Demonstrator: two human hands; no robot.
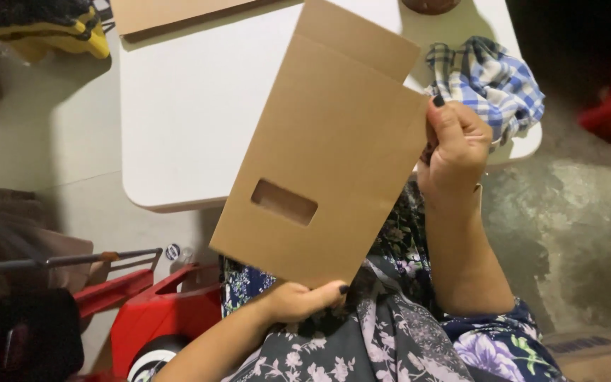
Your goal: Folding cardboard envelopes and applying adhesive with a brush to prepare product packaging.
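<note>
The left hand (295, 301) pinches the bottom edge of a flat cardboard sheet (327, 155) with a slot cut-out, held above the white tabletop (192, 106). The right hand (454, 148) closes its fingers (438, 113) on the sheet's right edge, just beside a checked cloth (493, 81).

A home room: a low white rounded table (178, 127), a red plastic ride-on toy car (157, 318), crumpled blue checked cloth (493, 81), bare concrete floor (574, 226).

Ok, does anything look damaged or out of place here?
Nothing stands out. The flat cardboard piece looks clean and uncreased between the left hand and right hand. A checked cloth lies crumpled on the white table.
</note>
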